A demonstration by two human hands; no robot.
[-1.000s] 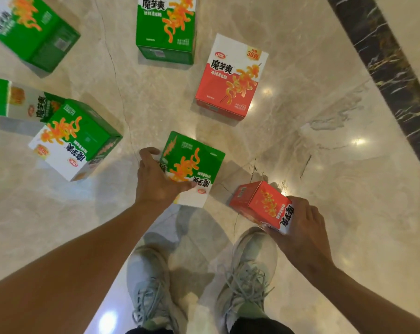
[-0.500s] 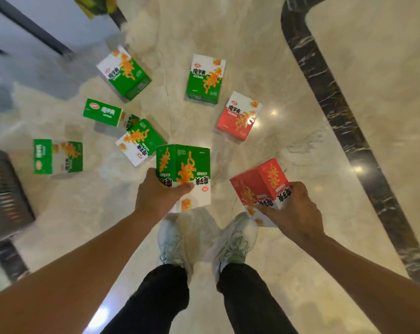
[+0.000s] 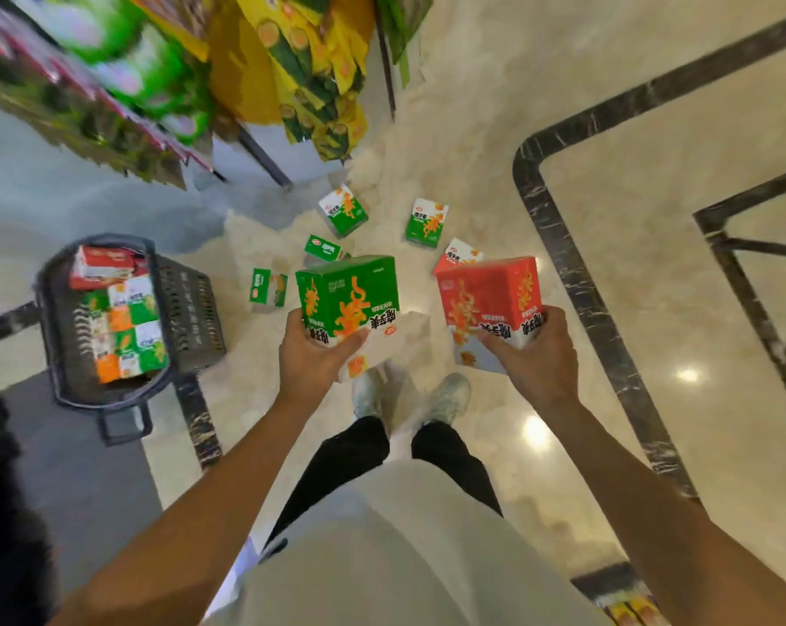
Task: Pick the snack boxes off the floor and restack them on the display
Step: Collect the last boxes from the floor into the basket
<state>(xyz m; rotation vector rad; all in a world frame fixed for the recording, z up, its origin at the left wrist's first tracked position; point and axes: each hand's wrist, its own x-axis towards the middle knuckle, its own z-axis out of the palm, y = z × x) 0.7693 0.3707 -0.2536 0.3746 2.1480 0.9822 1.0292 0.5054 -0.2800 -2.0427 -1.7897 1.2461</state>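
My left hand [image 3: 312,359] grips a green snack box [image 3: 350,298] by its lower white end, held up at about waist height. My right hand [image 3: 533,354] grips a red snack box [image 3: 490,293] the same way, level with the green one. Below them, several more boxes lie scattered on the marble floor: green ones [image 3: 342,210] [image 3: 426,222] [image 3: 322,248] [image 3: 268,287] and a red one [image 3: 458,255], partly hidden behind the held red box. The display [image 3: 124,74] of packaged snacks is blurred at the upper left.
A dark wire basket [image 3: 188,309] with several red, green and orange boxes stands at the left on the floor. A black marble inlay strip [image 3: 576,273] curves across the floor at right. My feet [image 3: 409,395] are directly under my hands.
I have risen from a crouch to standing. Both boxes came up off the floor with my hands, and the view has swung left so the basket and display appear.
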